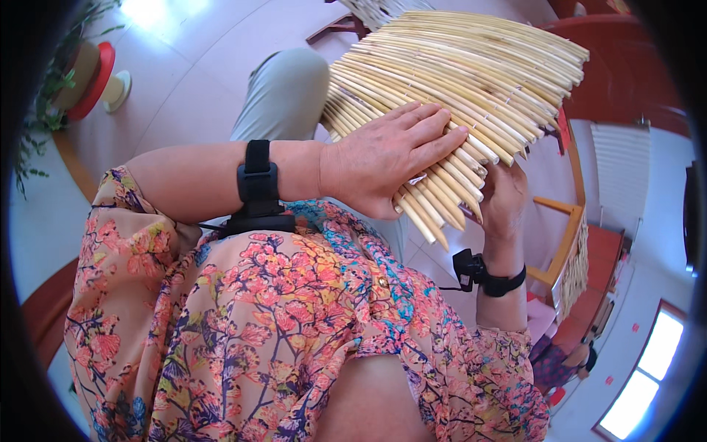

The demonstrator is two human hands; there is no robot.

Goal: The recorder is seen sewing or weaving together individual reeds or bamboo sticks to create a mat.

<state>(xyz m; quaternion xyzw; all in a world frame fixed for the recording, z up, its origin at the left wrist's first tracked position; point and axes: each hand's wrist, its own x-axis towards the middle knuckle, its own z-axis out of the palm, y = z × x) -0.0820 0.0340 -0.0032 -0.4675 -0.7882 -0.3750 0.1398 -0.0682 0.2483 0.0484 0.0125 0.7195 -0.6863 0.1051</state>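
A mat of pale yellow reed stalks (456,81), lined up side by side and stitched with thin thread, spreads out in front of me over my knee. Several stalk tips at its near edge are cut to slanted points. My left hand (398,151) lies flat on top of the near stalks, its fingers stretched across them. At the mat's near right corner, my right hand (508,195) holds the stalk ends from below, with most of its fingers hidden beneath the mat. Each wrist wears a black strap with a small device.
A wooden frame with woven stalks (571,258) stands at the right. Beyond it a person (563,361) sits near a window (644,379). Dark red furniture (618,66) is at the upper right. At the left are a red round stool (96,81) and green plants (33,140).
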